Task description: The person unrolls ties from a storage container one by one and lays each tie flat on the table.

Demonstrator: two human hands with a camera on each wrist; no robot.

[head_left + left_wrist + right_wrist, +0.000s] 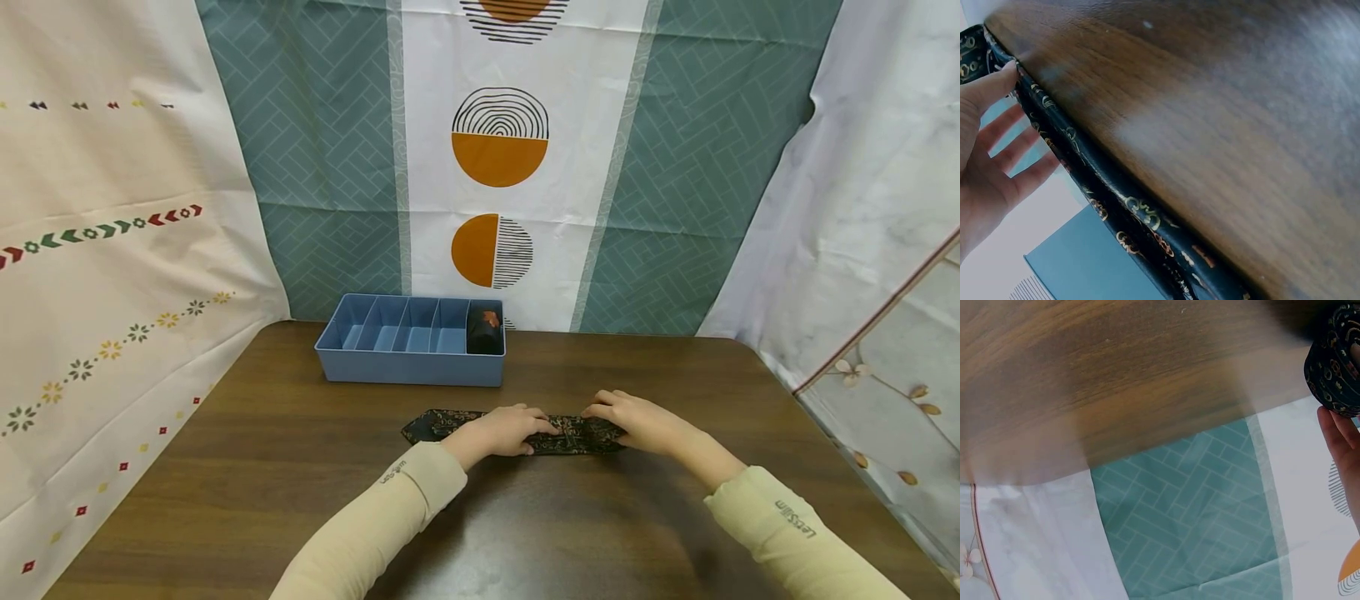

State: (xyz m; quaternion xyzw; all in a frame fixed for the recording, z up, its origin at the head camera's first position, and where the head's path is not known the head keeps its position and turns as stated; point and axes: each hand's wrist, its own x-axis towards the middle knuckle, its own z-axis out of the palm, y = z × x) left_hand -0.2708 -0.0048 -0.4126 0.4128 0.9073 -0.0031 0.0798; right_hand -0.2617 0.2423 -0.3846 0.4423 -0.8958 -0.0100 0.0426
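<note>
A dark necktie [573, 434] with small gold and orange figures lies across the table, its pointed end to the left. At its right end the tie is coiled into a roll [1332, 372]. My right hand [637, 421] holds that roll, with fingertips on its far side and the thumb side partly cut off in the right wrist view. My left hand [502, 429] rests on the middle of the tie. In the left wrist view its thumb touches the edge of the tie [1079, 156], and the other fingers are spread fairly straight behind it.
A blue divided box [412, 367] stands at the back of the table, left of the hands. Its rightmost compartment holds a black rolled item [484, 332] with an orange leaf figure. Patterned curtains [330, 167] hang behind and beside the wooden table [247, 467].
</note>
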